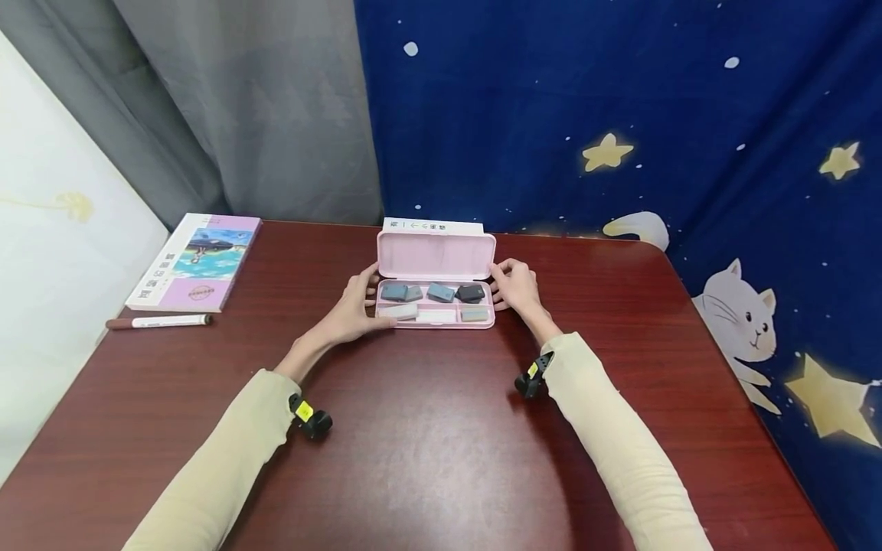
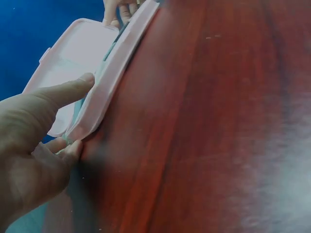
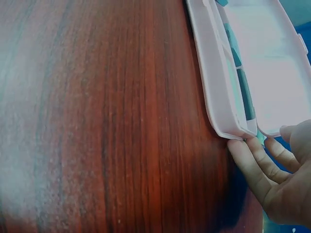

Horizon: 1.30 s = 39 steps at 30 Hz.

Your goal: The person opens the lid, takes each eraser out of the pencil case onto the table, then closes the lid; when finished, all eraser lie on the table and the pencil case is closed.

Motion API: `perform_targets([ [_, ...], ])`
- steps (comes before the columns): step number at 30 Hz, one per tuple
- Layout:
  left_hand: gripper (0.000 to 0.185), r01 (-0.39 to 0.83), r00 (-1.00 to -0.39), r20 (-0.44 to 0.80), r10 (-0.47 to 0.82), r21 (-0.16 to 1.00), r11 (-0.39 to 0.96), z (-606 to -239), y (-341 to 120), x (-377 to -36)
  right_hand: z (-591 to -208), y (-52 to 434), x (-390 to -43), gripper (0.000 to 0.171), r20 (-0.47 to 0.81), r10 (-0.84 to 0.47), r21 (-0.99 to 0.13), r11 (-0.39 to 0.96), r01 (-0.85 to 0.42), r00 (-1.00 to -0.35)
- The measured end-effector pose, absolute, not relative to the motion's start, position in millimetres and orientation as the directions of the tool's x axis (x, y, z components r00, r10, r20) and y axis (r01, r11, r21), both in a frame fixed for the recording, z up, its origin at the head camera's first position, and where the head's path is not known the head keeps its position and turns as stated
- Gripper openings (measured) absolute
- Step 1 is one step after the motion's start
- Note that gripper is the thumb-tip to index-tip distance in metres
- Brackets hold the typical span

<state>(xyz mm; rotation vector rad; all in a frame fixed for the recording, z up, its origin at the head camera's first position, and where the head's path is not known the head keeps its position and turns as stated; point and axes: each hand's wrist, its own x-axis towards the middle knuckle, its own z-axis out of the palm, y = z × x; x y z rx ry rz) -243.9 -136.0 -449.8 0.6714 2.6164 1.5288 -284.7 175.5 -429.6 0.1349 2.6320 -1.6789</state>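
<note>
A pink pencil case [image 1: 436, 324] lies open on the dark red table [image 1: 427, 444], its lid [image 1: 436, 256] standing upright. Inside are several erasers: grey-blue ones [image 1: 394, 291], a dark one [image 1: 471, 292] and pale ones [image 1: 437, 315]. My left hand [image 1: 354, 302] holds the case's left end; in the left wrist view the thumb [image 2: 73, 87] lies on the rim of the case [image 2: 112, 68] and a finger curls at its corner. My right hand [image 1: 517, 287] touches the right end, with nearly straight fingertips [image 3: 243, 150] against the corner of the case [image 3: 218, 87].
A purple-covered book [image 1: 196, 264] and a brown-capped marker [image 1: 158, 322] lie at the table's left. A white book [image 1: 434, 226] stands just behind the case. A blue star-patterned cloth [image 1: 620, 115] and grey curtain [image 1: 241, 115] hang behind.
</note>
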Motion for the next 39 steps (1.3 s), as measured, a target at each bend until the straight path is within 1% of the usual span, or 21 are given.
perform_targets([
  [3,0.114,0.371,-0.898,0.192,0.396,0.815,0.446,-449.8,-133.9,-239.4,-429.8,176.4,-284.5,0.032,-0.082,0.064,-0.902,0.42,0.102,-0.995],
  [7,0.112,0.377,-0.898,0.194,0.394,0.8,0.466,-448.8,-132.8,-237.3,-430.2,177.1,-283.5,0.03,-0.086,0.044,-0.905,0.415,0.097,-0.995],
  [12,0.111,0.376,-0.897,0.186,0.402,0.797,0.472,-447.6,-134.4,-238.0,-430.9,179.7,-278.0,0.023,-0.057,-0.021,-0.913,0.405,0.044,-0.998],
  [14,0.112,0.37,-0.898,0.177,0.403,0.799,0.474,-448.0,-135.2,-238.7,-430.9,181.9,-273.4,0.027,-0.047,-0.055,-0.914,0.405,0.021,-0.997],
  [17,0.113,0.361,-0.901,0.165,0.401,0.797,0.483,-448.8,-136.1,-240.1,-431.1,185.5,-265.2,0.037,-0.033,-0.111,-0.913,0.408,-0.016,-0.993],
  [22,0.116,0.354,-0.904,0.156,0.397,0.795,0.494,-448.7,-135.6,-241.4,-431.1,190.2,-254.1,0.05,0.002,-0.186,-0.89,0.447,-0.086,-0.983],
  [27,0.116,0.351,-0.903,0.15,0.401,0.797,0.492,-447.2,-135.1,-239.9,-431.1,191.7,-245.7,0.06,0.059,-0.274,-0.814,0.544,-0.205,-0.96],
  [30,0.116,0.347,-0.902,0.138,0.408,0.794,0.498,-446.2,-135.4,-239.5,-432.2,191.5,-241.6,0.067,0.085,-0.33,-0.772,0.575,-0.272,-0.94],
  [35,0.116,0.346,-0.904,0.131,0.408,0.784,0.515,-444.4,-134.1,-241.7,-431.6,191.0,-238.1,0.077,0.068,-0.359,-0.775,0.569,-0.276,-0.931],
  [39,0.116,0.336,-0.91,0.123,0.397,0.78,0.528,-445.1,-132.9,-243.3,-433.7,191.6,-239.0,0.078,0.061,-0.357,-0.777,0.569,-0.269,-0.932],
])
